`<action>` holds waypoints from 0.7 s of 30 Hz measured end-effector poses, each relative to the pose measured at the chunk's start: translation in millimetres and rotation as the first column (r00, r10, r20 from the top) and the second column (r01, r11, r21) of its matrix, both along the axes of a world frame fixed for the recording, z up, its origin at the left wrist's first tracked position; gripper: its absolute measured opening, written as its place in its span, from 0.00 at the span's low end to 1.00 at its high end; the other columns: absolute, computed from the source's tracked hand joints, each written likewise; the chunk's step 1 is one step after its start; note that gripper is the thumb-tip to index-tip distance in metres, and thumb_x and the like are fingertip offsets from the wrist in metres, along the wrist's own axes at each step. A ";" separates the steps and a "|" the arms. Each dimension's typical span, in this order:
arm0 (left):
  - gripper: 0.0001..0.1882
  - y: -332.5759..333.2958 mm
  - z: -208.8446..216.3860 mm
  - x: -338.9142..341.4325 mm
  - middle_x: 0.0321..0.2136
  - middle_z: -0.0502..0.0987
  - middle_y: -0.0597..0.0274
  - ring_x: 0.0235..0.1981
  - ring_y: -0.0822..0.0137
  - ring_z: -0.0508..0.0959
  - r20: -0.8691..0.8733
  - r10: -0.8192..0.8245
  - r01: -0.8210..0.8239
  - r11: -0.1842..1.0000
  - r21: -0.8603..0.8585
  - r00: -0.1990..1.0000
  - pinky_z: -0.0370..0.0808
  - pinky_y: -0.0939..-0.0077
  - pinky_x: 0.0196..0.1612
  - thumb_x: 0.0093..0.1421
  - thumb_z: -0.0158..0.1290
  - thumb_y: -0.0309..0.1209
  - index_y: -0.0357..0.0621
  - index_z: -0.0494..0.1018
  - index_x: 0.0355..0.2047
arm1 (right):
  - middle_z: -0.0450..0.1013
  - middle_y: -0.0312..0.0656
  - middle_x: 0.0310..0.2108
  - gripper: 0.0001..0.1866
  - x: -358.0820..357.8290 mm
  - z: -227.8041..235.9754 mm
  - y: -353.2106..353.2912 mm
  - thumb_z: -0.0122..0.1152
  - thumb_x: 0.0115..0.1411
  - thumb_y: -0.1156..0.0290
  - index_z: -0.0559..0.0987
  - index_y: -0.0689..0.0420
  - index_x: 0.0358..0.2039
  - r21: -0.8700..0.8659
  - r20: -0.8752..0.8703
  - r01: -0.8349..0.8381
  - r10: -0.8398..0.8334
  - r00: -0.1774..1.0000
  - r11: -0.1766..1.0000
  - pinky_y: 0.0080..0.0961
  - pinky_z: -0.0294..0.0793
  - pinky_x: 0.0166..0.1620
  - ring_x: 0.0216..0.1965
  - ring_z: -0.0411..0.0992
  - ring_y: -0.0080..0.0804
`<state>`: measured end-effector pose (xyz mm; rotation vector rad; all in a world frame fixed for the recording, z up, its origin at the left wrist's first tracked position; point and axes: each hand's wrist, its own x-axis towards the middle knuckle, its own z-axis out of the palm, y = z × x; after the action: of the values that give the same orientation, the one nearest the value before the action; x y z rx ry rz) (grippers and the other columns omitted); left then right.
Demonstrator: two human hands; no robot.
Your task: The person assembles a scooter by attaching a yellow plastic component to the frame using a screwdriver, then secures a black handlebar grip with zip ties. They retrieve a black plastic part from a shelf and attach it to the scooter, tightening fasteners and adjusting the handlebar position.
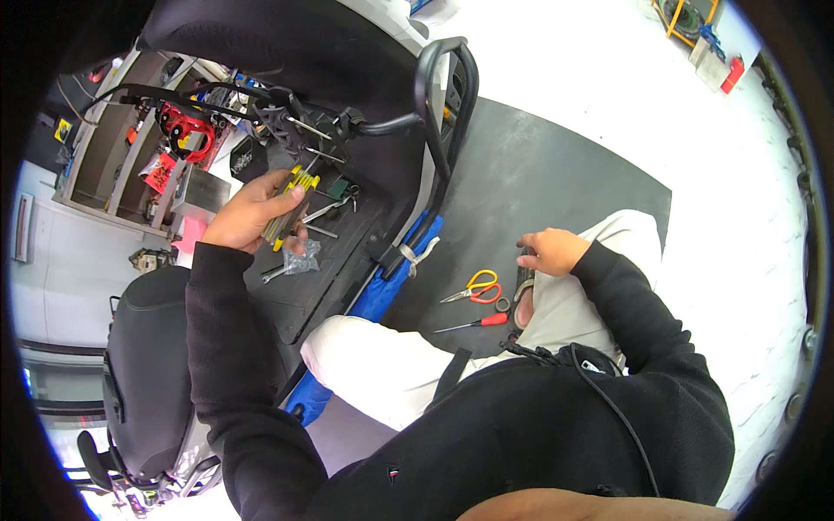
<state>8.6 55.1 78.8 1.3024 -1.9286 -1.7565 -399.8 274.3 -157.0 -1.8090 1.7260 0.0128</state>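
My left hand [265, 208] is closed round a yellow-and-black tool [291, 207] that looks like a folding hex key set. A thin metal shaft runs from its upper end toward the black bracket [282, 130] on the scooter's front. Whether its tip sits in a fastener, I cannot make out. Two thin metal rods [310, 128] stick out beside it. Below the hand, a clear plastic bag [301, 258] and a wrench [326, 210] lie on the dark footboard [326, 291]. My right hand [556, 252] hangs by my bent knee, above my shoe, fingers loosely apart and holding nothing visible.
On the grey mat [539, 174] lie yellow-and-red-handled scissors [475, 289], a red-handled screwdriver [493, 319] and a small dark ring [502, 305]. A black tubular guard [430, 113] juts from the scooter. Shelves [113, 165] with parts stand at left, near a black seat [149, 347].
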 end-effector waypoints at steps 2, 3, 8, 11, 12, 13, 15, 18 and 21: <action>0.18 -1.7 -6.7 4.7 0.34 0.80 0.55 0.21 0.70 0.80 0.022 0.012 -0.012 1.000 0.025 1.000 0.76 0.73 0.20 0.76 0.52 0.38 0.30 0.76 0.46 | 0.84 0.58 0.44 0.27 -1.5 -0.2 1.5 0.60 0.70 0.50 0.81 0.59 0.58 0.008 0.009 0.035 -0.035 0.999 0.999 0.47 0.79 0.55 0.50 0.81 0.57; 0.19 -3.1 -8.7 5.3 0.33 0.80 0.56 0.20 0.71 0.79 0.071 -0.005 0.010 0.998 -0.069 0.997 0.74 0.74 0.18 0.76 0.52 0.40 0.31 0.75 0.46 | 0.84 0.57 0.44 0.27 -0.6 1.6 1.1 0.60 0.69 0.50 0.81 0.58 0.58 0.021 -0.015 0.031 -0.031 0.999 0.999 0.47 0.80 0.55 0.50 0.81 0.56; 0.20 -1.6 -17.2 -0.6 0.27 0.79 0.60 0.15 0.73 0.75 0.095 -0.001 0.027 0.961 -0.275 0.996 0.68 0.77 0.15 0.76 0.53 0.41 0.31 0.74 0.47 | 0.85 0.52 0.42 0.21 19.3 51.3 -21.0 0.64 0.69 0.58 0.83 0.58 0.55 -0.173 0.163 0.015 0.014 0.987 0.985 0.41 0.81 0.51 0.46 0.82 0.53; 0.21 2.3 -19.6 -2.9 0.25 0.78 0.60 0.14 0.73 0.74 0.102 0.000 0.031 0.951 -0.309 0.995 0.67 0.77 0.15 0.75 0.54 0.40 0.28 0.75 0.48 | 0.84 0.49 0.44 0.16 37.8 119.0 -60.9 0.68 0.66 0.67 0.83 0.60 0.52 -0.534 0.278 -0.011 0.188 0.942 0.845 0.37 0.81 0.51 0.45 0.82 0.47; 0.21 3.3 -19.8 -3.4 0.25 0.78 0.61 0.14 0.74 0.73 0.104 -0.002 0.034 0.952 -0.305 0.995 0.67 0.77 0.15 0.75 0.54 0.40 0.28 0.75 0.48 | 0.83 0.48 0.46 0.17 46.7 142.6 -77.6 0.70 0.65 0.67 0.83 0.60 0.52 -0.752 0.164 -0.053 0.265 0.950 0.657 0.37 0.80 0.53 0.47 0.81 0.46; 0.21 2.9 -19.2 -3.5 0.25 0.78 0.61 0.13 0.74 0.73 0.104 0.014 0.019 0.951 -0.310 0.994 0.67 0.77 0.15 0.74 0.54 0.40 0.28 0.75 0.48 | 0.82 0.48 0.49 0.18 55.7 165.3 -97.6 0.71 0.64 0.67 0.83 0.61 0.52 -0.882 0.030 -0.101 0.270 0.963 0.459 0.37 0.80 0.55 0.50 0.80 0.44; 0.20 4.1 -18.9 -4.0 0.22 0.77 0.58 0.12 0.71 0.74 0.127 0.023 0.030 0.916 -0.399 0.992 0.70 0.73 0.15 0.72 0.55 0.39 0.26 0.77 0.43 | 0.80 0.51 0.51 0.24 71.2 209.1 -143.1 0.73 0.63 0.63 0.81 0.61 0.56 -0.921 -0.260 -0.333 0.321 0.911 0.200 0.36 0.78 0.58 0.55 0.78 0.46; 0.21 4.7 -19.0 -4.1 0.22 0.78 0.50 0.18 0.56 0.80 0.185 0.011 0.074 0.893 -0.445 0.983 0.77 0.64 0.23 0.70 0.55 0.37 0.23 0.77 0.47 | 0.79 0.55 0.55 0.37 104.7 235.0 -188.2 0.76 0.62 0.60 0.74 0.62 0.66 -0.833 -0.244 -0.421 0.443 0.863 0.360 0.38 0.77 0.61 0.56 0.79 0.53; 0.21 6.6 -25.7 -5.9 0.27 0.81 0.43 0.31 0.43 0.82 0.206 0.078 0.086 0.727 -0.681 0.975 0.79 0.55 0.38 0.69 0.56 0.36 0.24 0.78 0.46 | 0.82 0.55 0.47 0.28 122.7 242.7 -215.3 0.75 0.63 0.59 0.79 0.65 0.55 -0.690 -0.238 -0.521 0.523 0.818 0.501 0.40 0.79 0.51 0.47 0.79 0.55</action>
<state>2.6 61.6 53.2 1.2144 -2.3583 -0.7308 -277.1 59.0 85.7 -2.8855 1.1396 -0.5101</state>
